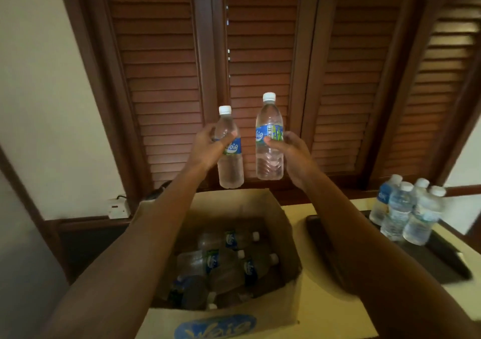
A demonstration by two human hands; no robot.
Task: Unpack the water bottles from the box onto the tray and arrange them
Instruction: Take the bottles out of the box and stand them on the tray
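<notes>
Partly done: four bottles (406, 208) upright at the tray's (442, 255) far end, near end free. Left hand (208, 146) gripping one bottle (230, 154), right hand (289, 154) another (269, 141), both high above the box (286, 224). Several left lying inside. Open air rightward over the box's wall to the tray.

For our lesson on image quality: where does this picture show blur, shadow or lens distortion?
Head view: the bottles on the tray are motion-blurred; the box interior lies in dim shadow; the shutters splay outward from wide-angle distortion.
</notes>
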